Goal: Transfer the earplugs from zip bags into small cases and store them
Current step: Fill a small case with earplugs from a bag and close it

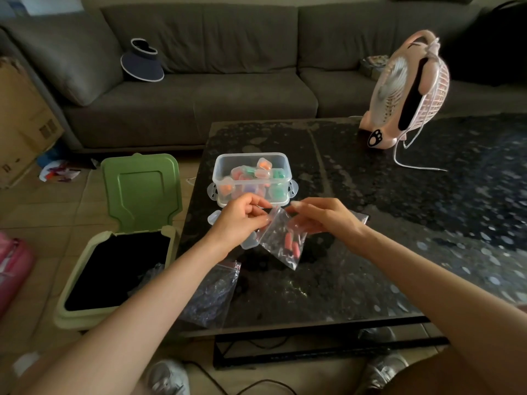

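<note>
Two hands, left (242, 218) and right (322, 216), pinch the top of a clear zip bag (281, 240) of pink earplugs (292, 243) above the bench (370, 223), near a tub (252, 178) of small cases.

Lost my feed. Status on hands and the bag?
On bag: left hand and right hand pinch its top. Pink earplugs inside. Behind it, box of cases; nothing blocking.

Small clear zip bag (278, 238): held up above the dark speckled tabletop (370, 252), hanging tilted with one bottom corner lowest. Several pink-red foam earplugs (293, 245) are bunched in its lower half.

Clear rectangular plastic box (251, 154): lidless, upright just behind the bag. It holds small translucent cases (262, 172) in orange, green, pink and purple.

Crumpled clear zip bags (211, 292): heaped at the near-left table edge.
</note>
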Demonstrator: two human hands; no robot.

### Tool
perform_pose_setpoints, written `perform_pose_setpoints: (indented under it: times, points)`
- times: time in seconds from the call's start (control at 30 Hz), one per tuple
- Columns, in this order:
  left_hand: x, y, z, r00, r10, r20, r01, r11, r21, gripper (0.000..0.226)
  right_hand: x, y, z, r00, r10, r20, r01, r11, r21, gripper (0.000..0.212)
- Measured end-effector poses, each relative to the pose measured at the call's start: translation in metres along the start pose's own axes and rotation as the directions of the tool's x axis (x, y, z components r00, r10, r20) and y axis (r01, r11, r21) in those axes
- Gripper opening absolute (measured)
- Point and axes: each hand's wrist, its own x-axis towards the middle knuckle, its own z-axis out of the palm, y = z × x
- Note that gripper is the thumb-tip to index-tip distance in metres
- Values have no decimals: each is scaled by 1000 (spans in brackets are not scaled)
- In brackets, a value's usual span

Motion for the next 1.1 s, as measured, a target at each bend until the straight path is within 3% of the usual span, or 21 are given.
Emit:
perform_pose_setpoints:
  times: [0.13,0.23,0.4,0.6,0.77,0.93,1.1]
  points:
    - [-6,3,2,997,71,43,-74,996,59,22,-2,-3,13,994,-102,32,106,983,-153,11]
    - [-5,4,1,997,69,29,-70,997,30,24,1,-4,16,991,-128,-27,126,989,-75,5]
    - [-5,6,-3,999,-41,-29,35,984,-174,25,4,-7,14,996,-62,-65,74,978,197,6]
    - [-7,4,-6,987,-136,-87,111,961,-252,17,6,-5,19,999,-10,42,0,972,236,15]
    - [-8,4,-3,987,-141,-78,119,964,-236,20,6,-6,20,1000,1,28,-10,952,307,12]
    - [-7,5,-6,983,-166,-81,142,958,-248,21,5,-5,20,998,-53,21,48,983,179,17]
    - [-10,7,-5,978,-205,-27,193,952,-239,25,4,-2,24,956,-292,25,292,945,-148,31]
